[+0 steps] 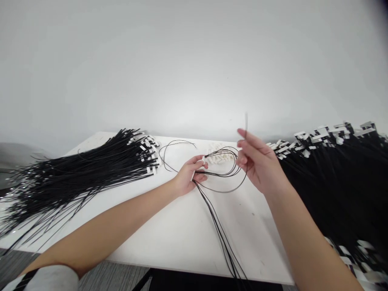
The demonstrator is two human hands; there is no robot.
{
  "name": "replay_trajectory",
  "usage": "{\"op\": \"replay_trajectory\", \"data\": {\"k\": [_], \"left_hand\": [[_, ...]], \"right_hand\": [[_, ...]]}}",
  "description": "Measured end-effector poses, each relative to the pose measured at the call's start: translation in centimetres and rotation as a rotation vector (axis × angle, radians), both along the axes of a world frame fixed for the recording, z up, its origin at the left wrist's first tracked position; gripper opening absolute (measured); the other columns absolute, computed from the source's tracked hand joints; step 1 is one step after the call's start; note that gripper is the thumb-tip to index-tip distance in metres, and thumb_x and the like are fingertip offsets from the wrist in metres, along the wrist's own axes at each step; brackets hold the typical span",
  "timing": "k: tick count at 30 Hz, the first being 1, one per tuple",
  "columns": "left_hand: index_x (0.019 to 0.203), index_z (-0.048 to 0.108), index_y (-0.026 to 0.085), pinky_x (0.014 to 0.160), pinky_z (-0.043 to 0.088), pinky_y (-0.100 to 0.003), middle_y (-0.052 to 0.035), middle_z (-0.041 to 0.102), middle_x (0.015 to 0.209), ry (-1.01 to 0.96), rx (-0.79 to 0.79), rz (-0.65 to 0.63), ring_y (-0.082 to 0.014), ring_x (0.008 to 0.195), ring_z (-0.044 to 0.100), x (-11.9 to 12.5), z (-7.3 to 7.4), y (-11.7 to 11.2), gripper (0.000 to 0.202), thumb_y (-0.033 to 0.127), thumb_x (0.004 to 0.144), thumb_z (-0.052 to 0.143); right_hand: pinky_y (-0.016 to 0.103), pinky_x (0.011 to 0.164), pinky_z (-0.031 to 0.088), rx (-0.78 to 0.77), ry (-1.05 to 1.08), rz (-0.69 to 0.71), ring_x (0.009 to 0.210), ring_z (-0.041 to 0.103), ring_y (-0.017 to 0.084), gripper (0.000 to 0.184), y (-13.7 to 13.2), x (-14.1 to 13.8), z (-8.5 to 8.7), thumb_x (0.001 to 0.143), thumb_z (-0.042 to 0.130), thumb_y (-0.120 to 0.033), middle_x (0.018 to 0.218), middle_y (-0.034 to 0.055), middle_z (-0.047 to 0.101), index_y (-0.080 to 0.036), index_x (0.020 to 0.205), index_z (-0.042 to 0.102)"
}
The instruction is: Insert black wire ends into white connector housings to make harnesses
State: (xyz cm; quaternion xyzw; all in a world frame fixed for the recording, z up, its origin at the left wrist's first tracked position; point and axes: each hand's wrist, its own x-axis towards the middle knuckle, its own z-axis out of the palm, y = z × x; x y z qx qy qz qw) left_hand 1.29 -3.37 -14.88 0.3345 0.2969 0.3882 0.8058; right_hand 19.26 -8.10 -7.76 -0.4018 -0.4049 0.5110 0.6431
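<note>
A pale wall (182, 60) fills most of what I see, and against it stands a white desk (169, 230). Over on the person's right, a great dark heap of black cables (330, 194) spreads out, white tags along its far edge and more near its close end. On the left side lies a somewhat smaller bundle of black cables (79, 169), fanned loosely toward the near left corner, its white-tipped ends pointing to the middle. Between the two, above the desk, is the set of held cables (216, 224): it loops across from hand to hand, and its tails hang down over the near edge. The right hand (257, 159) is raised, a bit blurred, its bent fingers closed on one single cable (224, 192), whose end sticks straight up past the forefinger; whether it grips the other loops too I can't tell. The left hand (188, 176) is clamped on the held cables, thumb and fingers pressing where they meet. Behind the loops sits a little pile of off-white pieces (220, 152). A thin curl of cable (164, 155) lies just beside the left hand, and smallest of all, a white bit (193, 176) shows at that hand's fingers.
</note>
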Motion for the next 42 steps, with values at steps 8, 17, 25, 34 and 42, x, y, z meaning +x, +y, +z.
{"op": "replay_trajectory", "data": {"k": [8,17,25,34,42], "left_hand": [[0.093,0.054,0.017,0.047,0.038,-0.021,0.0000,0.053,0.074,-0.025,0.034,-0.012,0.0003,0.039,0.029,0.0,0.0,0.0,0.022,0.022,0.073,0.060],[0.098,0.054,0.018,0.049,0.038,-0.021,0.0008,0.053,0.072,-0.043,0.027,-0.017,-0.0005,0.039,0.030,0.0,0.0,-0.1,0.024,0.021,0.075,0.058],[0.098,0.053,0.019,0.049,0.038,-0.022,0.0005,0.053,0.072,-0.042,0.027,-0.017,-0.0009,0.039,0.030,0.0,0.0,-0.1,0.024,0.021,0.075,0.058],[0.102,0.053,0.019,0.052,0.038,-0.023,0.0011,0.053,0.072,-0.031,0.049,-0.034,-0.0008,0.040,0.030,-0.1,0.1,-0.2,0.026,0.020,0.076,0.057],[0.102,0.053,0.019,0.053,0.038,-0.023,0.0020,0.053,0.071,-0.017,0.045,-0.042,-0.0008,0.039,0.029,-0.1,0.1,-0.2,0.026,0.021,0.076,0.057]], "right_hand": [[0.020,0.050,0.035,-0.120,-0.658,0.034,0.057,0.045,0.007,0.021,-0.5,-1.8,-0.8,0.071,0.060,-0.034,0.078,0.0036,0.061,-0.016,0.079,0.069],[0.020,0.045,0.026,-0.142,-0.878,0.038,0.050,0.031,0.007,0.026,-0.5,-1.1,-1.0,0.073,0.057,-0.039,0.056,-0.0011,0.047,-0.019,0.084,0.070],[0.021,0.045,0.021,-0.092,-0.896,0.088,0.049,0.025,0.007,0.036,-0.5,-1.3,-1.1,0.080,0.047,-0.047,0.051,-0.0013,0.035,-0.017,0.076,0.068],[0.021,0.049,0.025,-0.099,-0.933,0.073,0.052,0.031,0.008,0.030,0.2,-1.5,-2.7,0.079,0.050,-0.045,0.057,-0.0014,0.042,-0.021,0.071,0.066],[0.022,0.051,0.027,-0.072,-0.976,0.062,0.055,0.033,0.009,0.032,0.4,-1.6,-3.2,0.081,0.047,-0.046,0.061,-0.0005,0.046,-0.021,0.070,0.064]]}}
